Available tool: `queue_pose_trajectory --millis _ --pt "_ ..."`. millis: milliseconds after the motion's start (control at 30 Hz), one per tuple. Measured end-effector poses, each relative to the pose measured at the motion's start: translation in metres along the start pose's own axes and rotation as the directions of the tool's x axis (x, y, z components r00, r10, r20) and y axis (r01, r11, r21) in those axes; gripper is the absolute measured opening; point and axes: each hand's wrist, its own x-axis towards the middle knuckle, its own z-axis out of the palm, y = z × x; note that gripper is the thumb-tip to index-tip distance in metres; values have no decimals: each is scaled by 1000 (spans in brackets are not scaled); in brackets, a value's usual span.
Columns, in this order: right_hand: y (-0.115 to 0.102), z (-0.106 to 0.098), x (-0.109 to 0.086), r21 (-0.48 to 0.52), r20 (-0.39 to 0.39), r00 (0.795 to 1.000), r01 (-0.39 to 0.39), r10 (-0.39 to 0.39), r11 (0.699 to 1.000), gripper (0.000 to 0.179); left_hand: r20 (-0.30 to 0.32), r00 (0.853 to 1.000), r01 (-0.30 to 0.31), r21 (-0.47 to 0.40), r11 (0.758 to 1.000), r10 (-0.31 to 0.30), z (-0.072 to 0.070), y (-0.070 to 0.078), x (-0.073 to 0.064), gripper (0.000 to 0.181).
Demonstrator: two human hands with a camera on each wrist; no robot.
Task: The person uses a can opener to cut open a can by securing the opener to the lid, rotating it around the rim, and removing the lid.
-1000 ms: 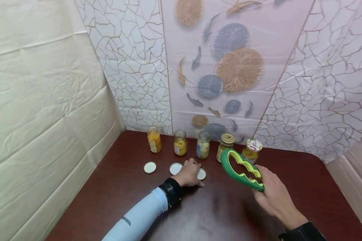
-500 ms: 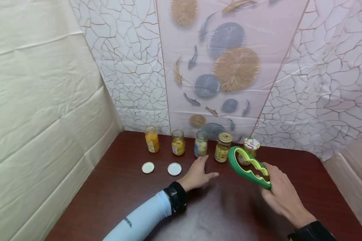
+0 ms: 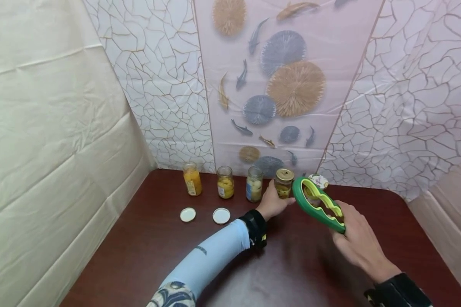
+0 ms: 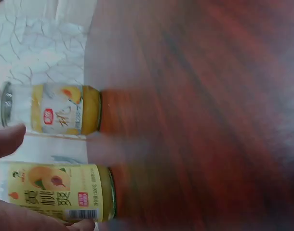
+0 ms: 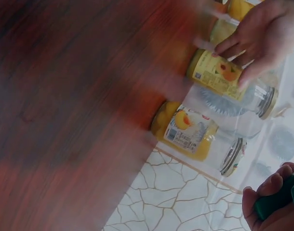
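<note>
My left hand [image 3: 273, 202] reaches to the gold-lidded jar [image 3: 284, 175], fingers at its left side and thumb spread out in front. In the left wrist view that jar's yellow peach label [image 4: 55, 190] shows beside the hand, with the thumb [image 4: 9, 139] standing off from the glass. My right hand [image 3: 361, 238] grips a green jar opener [image 3: 305, 202] by its handle end, fingers curled round it. The opener's toothed loop overlaps the rightmost jar in the head view. That jar, with a white patterned lid [image 3: 319, 181], shows its peach label [image 5: 188, 130] in the right wrist view.
Lidless jars stand to the left along the table's back: orange fruit [image 3: 192, 181], yellow fruit [image 3: 225, 185] and pale fruit [image 3: 254, 187]. Two loose lids, one at left [image 3: 188, 214] and another lid [image 3: 221, 216], lie before them. A patterned cloth [image 3: 169, 106] hangs behind the table.
My left hand has moved right and away from the loose lids to the gold-lidded jar. The third loose lid is now out of sight. The right hand still holds the opener, shifted slightly.
</note>
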Motion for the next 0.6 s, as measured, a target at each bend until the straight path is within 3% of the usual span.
queue_pose_trajectory --millis 100,200,400,600 --pt "-2 -2 -2 1 17 999 -39 39 999 57 -54 998 -22 -38 999 20 6 1 11 82" --pt "-3 -1 -3 -8 27 998 -53 53 999 58 -75 997 -29 -8 1000 28 6 0 17 65" --pt "-1 -1 -5 -25 12 999 -50 50 998 56 -41 995 -92 65 994 94 6 -5 21 48" --pt "-1 -1 -2 -21 7 998 -58 58 998 56 17 988 -151 5 988 151 -4 -9 16 44"
